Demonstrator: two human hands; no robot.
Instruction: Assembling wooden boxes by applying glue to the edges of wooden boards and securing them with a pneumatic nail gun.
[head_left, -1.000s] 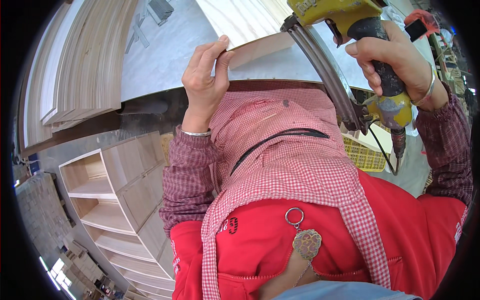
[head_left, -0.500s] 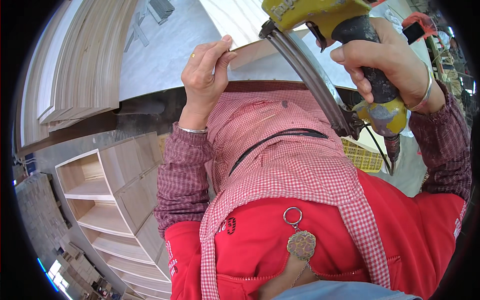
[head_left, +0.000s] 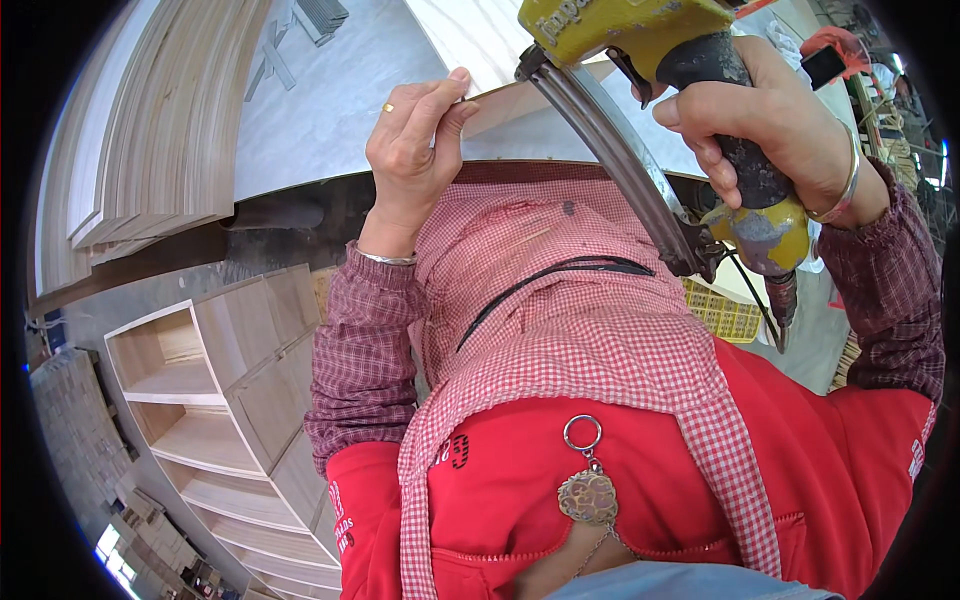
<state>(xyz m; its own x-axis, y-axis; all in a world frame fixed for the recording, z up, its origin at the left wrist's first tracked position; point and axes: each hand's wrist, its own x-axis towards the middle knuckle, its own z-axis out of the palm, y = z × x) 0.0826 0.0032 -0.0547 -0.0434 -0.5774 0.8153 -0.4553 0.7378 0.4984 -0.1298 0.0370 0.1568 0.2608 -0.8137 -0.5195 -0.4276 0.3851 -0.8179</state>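
Note:
My right hand [head_left: 775, 130] is wrapped round the black grip of a yellow nail gun [head_left: 590, 28]. A long grey magazine [head_left: 610, 150] slants down from the tool's head toward my apron, and an air hose fitting [head_left: 783, 300] hangs from its base. At the near corner of a pale wooden board [head_left: 470, 40], the thumb and forefinger of my left hand [head_left: 412, 150] pinch the wood. Beneath that board a thin wooden edge piece [head_left: 508, 108] shows. The nail gun's nose and the far part of the board lie beyond the top of the picture.
A tall stack of wooden panels [head_left: 165, 130] stands left on the grey-white worktable [head_left: 310, 110], with strips of grey nails [head_left: 272, 58] beyond. Stacked open wooden boxes [head_left: 190, 390] rise from the floor at lower left. Right lie a yellow crate [head_left: 722, 312] and a phone [head_left: 823, 67].
The nail gun and my right hand have shifted slightly left. My left hand stays at the board's corner, and both grips are unchanged.

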